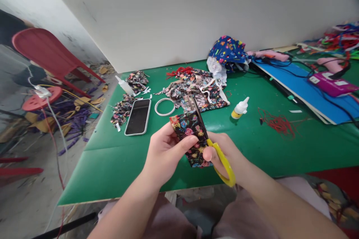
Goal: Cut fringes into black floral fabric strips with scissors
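My left hand (165, 153) pinches a strip of black floral fabric (191, 134) above the near part of the table, thumb on top. My right hand (224, 153) grips yellow-handled scissors (224, 164), whose blades point away from me along the fabric's right edge. Whether the blades touch the cloth I cannot tell. Beyond my hands lies a heap of floral fabric scraps (196, 91). A white ring-shaped roll (165, 107) and a phone (138, 117) rest left of it. To the right stands a small glue bottle (239, 109) with a yellow label.
The green table (112, 168) meets a pale panel (182, 18). Blue patterned cloth (227, 53), a blue folder (303, 89), a purple device (332, 83) with cables and tangled red thread (280, 123) lie right. A white bottle (125, 86) leans left; a red chair (47, 52) stands beyond.
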### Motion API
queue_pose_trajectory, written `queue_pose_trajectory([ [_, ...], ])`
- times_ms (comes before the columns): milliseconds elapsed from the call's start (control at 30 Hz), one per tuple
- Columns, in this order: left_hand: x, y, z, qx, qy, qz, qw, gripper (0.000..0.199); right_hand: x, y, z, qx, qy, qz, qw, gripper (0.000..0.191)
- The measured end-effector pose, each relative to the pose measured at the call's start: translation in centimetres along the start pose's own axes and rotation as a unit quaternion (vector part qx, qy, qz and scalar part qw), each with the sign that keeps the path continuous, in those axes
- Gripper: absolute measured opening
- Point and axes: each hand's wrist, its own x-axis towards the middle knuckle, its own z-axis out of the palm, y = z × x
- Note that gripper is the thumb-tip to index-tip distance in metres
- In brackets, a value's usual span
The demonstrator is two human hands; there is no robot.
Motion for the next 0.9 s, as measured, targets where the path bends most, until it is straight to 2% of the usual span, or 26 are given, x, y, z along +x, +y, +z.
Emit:
queue_pose_trajectory([
  [167, 0.1, -0.2, -0.2, 0.016, 0.006, -0.009, 1.0, 0.015, 0.2, 0.3, 0.0, -0.019, 0.003, 0.002, 1.0, 0.068],
  [300, 0.3, -0.2, -0.8, 0.016, 0.007, -0.008, 1.0, 0.016, 0.4, 0.7, -0.3, 0.007, -0.009, -0.001, 1.0, 0.066],
  [367, 0.4, 0.0, -1.3, 0.006, 0.0, -0.005, 1.0, 0.017, 0.6, 0.8, -0.5, 0.035, -0.002, 0.023, 0.999, 0.061],
  [500, 0.7, 0.9, -2.3, 0.009, 0.002, 0.013, 1.0, 0.018, 0.6, 0.5, -0.9, 0.092, 0.025, 0.114, 0.989, 0.047],
  [600, 0.8, 1.7, -2.7, 0.026, 0.011, 0.033, 0.999, 0.015, 0.3, 0.2, -1.2, 0.025, 0.009, 0.081, 0.996, 0.042],
  [667, 0.8, 2.0, -2.7, 0.03, -0.012, 0.034, 0.999, 0.014, 0.2, 0.1, -1.4, -0.072, -0.014, 0.03, 0.997, 0.043],
  [733, 0.8, 2.1, -2.7, 0.034, -0.039, 0.03, 0.998, 0.017, 0.1, 0.1, -1.5, -0.141, -0.031, 0.009, 0.99, 0.043],
  [900, 0.8, 1.8, -2.7, 0.032, -0.064, 0.032, 0.997, 0.015, 0.0, 0.5, -1.3, -0.144, -0.044, -0.002, 0.989, 0.04],
])
